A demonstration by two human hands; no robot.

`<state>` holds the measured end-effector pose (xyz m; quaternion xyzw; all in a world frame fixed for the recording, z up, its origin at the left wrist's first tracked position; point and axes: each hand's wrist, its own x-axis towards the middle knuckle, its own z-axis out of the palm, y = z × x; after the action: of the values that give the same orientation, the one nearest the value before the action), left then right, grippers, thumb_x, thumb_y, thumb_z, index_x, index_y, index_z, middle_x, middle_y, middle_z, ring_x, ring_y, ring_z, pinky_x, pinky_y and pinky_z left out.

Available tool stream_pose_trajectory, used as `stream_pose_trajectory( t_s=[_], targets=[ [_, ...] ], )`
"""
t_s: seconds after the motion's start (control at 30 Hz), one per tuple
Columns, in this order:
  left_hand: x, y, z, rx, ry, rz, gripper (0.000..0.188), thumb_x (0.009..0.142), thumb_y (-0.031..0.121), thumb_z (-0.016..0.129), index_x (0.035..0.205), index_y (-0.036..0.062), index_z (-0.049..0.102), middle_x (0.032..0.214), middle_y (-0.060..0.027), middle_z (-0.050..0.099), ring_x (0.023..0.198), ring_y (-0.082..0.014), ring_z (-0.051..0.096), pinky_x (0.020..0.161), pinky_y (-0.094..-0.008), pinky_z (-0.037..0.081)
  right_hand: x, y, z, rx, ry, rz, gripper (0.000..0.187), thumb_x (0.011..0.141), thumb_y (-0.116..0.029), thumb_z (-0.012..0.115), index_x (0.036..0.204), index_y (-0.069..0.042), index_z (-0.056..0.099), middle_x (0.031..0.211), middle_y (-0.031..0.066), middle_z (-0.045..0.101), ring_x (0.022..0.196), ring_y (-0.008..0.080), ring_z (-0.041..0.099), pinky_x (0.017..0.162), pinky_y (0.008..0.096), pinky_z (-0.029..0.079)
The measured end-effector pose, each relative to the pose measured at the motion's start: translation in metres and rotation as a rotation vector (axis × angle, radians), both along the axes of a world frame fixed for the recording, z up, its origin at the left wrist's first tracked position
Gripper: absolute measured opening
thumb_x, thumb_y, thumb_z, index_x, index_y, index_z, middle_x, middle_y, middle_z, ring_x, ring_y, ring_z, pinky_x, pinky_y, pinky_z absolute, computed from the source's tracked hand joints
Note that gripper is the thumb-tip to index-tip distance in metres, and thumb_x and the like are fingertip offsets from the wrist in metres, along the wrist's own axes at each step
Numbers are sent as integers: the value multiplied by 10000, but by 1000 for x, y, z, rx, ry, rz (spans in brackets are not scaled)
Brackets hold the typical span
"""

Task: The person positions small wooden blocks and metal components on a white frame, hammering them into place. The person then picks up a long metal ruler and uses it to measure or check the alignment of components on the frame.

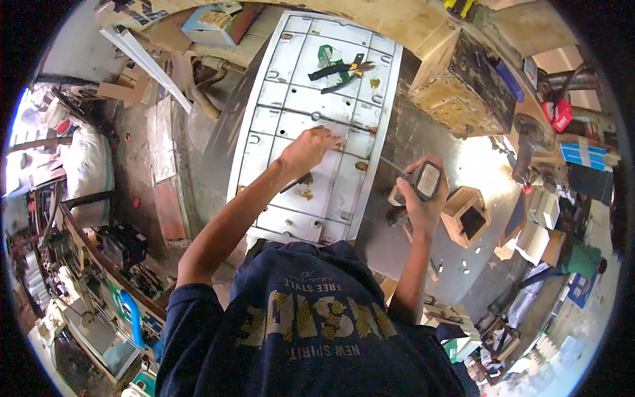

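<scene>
A long white ribbed metal panel (311, 126) lies on the dark workbench (423, 132). The left hand (309, 149), arm outstretched, presses bunched fingertips onto the panel's middle. The right hand (423, 195), elbow bent, wraps curled fingers around a grey power tool (420, 183) just beside the panel's right edge.

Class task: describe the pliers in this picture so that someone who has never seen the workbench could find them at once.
Start at the long white ribbed panel lying across the dark workbench. Follow it away from the person to its far end, beyond the left hand. There lie the black-handled pliers, handles spread, beside a green scrap; they are the only tool on the panel.
</scene>
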<state>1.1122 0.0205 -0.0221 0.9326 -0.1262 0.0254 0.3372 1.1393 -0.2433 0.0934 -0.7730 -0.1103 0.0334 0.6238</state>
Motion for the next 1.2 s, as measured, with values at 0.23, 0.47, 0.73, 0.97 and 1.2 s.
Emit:
stream_pose_trajectory(
  t_s=[0.23, 0.47, 0.73, 0.97, 1.2],
  targets=[
    [0, 8, -9, -28, -9, -18, 406, 790, -73, 586, 1156, 67, 691, 1090, -179, 678, 1003, -326, 656, 905, -384, 535, 1, 0, -2, 7, 17, 15, 421, 687, 62, 710, 1028, -103, 528, 889, 13, 575, 731, 100, 560, 571, 246, 520],
    [-6, 13, 21, -238, -39, 238, 259, 830, -16, 668, 1069, 64, 727, 1054, -148, 708, 944, -313, 680, 849, -352, 557, 8, 6, 2, -291, 268, -41, 403, 751, -145, 789, 1068, -21, 573, 944, 89, 642, 839, 183, 632, 730, 320, 522],
    [-94, 35, 46, -246, -108, 772, 242, 784, -33, 685, 1013, 32, 727, 986, -145, 717, 903, -291, 682, 818, -352, 538, 63, 35, -49, -1012, -29, 12, 856, 705, -552, 798, 1265, 34, 523, 1163, 256, 628, 1126, 414, 582, 969, 442, 457],
    [-131, 13, 49, -180, 13, 790, 210, 787, -12, 708, 980, 67, 725, 969, -113, 712, 940, -275, 650, 814, -357, 514, 46, 81, -54, -577, -180, 410, 177, 873, -49, 622, 1015, -69, 725, 982, 101, 625, 1011, 282, 587, 906, 368, 472],
    [-89, -11, 35, -276, 117, 629, 234, 769, 3, 716, 992, 56, 665, 1011, -81, 679, 985, -289, 597, 842, -390, 447, 56, 96, -83, -730, -218, 642, 271, 788, 57, 586, 1014, -23, 713, 985, 130, 623, 987, 314, 580, 879, 408, 482]
  ],
)
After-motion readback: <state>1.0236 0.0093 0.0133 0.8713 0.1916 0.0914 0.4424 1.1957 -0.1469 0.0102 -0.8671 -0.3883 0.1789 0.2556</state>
